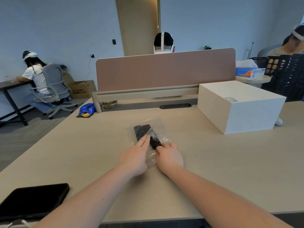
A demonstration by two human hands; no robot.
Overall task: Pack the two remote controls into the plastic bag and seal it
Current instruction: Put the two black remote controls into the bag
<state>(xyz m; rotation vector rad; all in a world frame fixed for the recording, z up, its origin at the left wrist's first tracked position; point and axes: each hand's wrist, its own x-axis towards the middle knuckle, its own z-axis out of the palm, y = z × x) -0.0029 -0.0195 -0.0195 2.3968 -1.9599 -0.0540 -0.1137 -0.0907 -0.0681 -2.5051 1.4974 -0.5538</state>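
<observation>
Two black remote controls lie side by side inside a clear plastic bag on the beige desk. The left remote and the right remote point away from me. My left hand lies flat on the bag, fingers over the near end of the left remote. My right hand pinches the bag's near part with its fingertips against the near end of the right remote. The bag's near edge is mostly hidden between my hands.
A large white box stands at the right. A pink divider panel closes the desk's far side. A black tablet lies near the front left corner. A blue snack packet sits at the far left. Other people sit beyond.
</observation>
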